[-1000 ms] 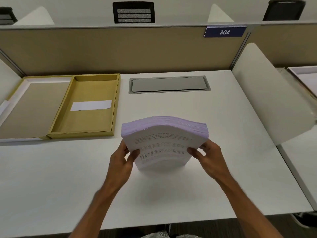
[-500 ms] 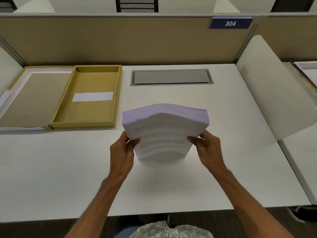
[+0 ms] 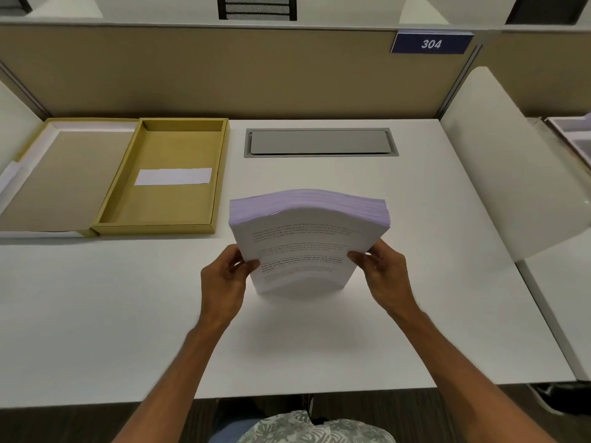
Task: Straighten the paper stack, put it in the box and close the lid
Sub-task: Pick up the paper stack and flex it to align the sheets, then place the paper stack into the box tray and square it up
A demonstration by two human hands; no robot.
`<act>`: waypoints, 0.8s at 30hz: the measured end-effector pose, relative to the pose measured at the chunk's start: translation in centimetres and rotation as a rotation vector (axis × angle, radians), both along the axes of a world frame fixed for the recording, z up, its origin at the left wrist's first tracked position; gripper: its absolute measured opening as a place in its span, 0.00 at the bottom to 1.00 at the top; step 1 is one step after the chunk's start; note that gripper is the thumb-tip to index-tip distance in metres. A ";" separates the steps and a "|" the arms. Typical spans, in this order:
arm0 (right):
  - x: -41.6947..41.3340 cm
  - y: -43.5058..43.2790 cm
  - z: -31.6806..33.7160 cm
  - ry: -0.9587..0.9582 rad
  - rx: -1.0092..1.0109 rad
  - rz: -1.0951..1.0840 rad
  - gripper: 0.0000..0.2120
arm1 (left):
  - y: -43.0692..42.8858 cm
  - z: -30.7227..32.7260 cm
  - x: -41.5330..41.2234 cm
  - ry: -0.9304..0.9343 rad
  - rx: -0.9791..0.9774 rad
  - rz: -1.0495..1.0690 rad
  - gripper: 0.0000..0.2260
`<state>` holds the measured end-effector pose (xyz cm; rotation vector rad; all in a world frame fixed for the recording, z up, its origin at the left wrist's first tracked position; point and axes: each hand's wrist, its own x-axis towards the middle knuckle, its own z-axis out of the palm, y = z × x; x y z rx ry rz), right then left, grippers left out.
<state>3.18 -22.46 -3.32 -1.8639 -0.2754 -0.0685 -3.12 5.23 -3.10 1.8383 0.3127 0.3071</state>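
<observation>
matt paper stack (image 3: 307, 247), cardboard box (image 3: 166, 177)

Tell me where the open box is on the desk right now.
In the head view the box lies open at the desk's far left, against the partition, left of the grey cable hatch, its lid flat on its left.
</observation>
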 end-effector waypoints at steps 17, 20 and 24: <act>6.1 10.6 3.7 0.487 0.192 0.136 0.10 | 12.1 4.4 2.7 0.258 -0.465 0.121 0.11; 7.2 14.5 4.1 0.549 0.169 0.145 0.08 | 16.0 4.8 3.5 0.320 -0.445 0.116 0.14; 9.6 21.4 4.6 0.590 0.153 0.116 0.07 | 22.6 5.8 6.0 0.340 -0.475 0.160 0.13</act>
